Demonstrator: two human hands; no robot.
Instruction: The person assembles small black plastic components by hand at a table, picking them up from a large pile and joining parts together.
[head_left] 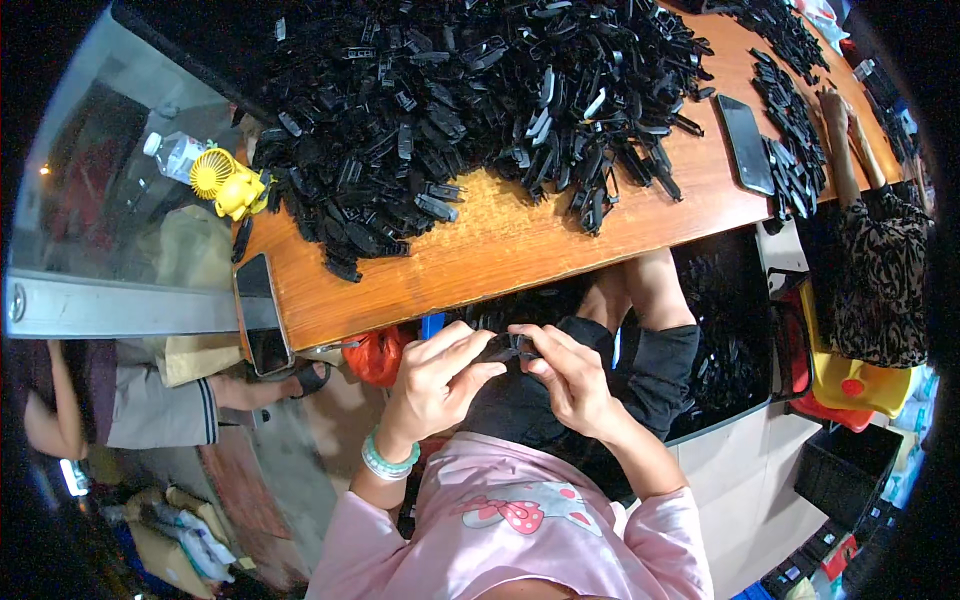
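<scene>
Just off the near edge of the wooden worktop, above the person's lap, a small black part sits between the two hands. It looks like thin moulded plastic, so it should be light and fairly stiff, perhaps a little slick on its smooth faces; any fine edges or clips could snap if bent hard. The ends and long sides seem the best places to take hold, with fingertips rather than a full fist. Whether it is one piece or two fitted together, I cannot tell.

The left hand pinches the part's left end between thumb and forefinger; the right hand pinches its right end, thumb nearer the body and forefinger on the far side. The part therefore lies right at both sets of fingertips, touching them, clear of the palms. On the far side of the worktop spreads a big heap of black pieces, well apart from the hands.
</scene>
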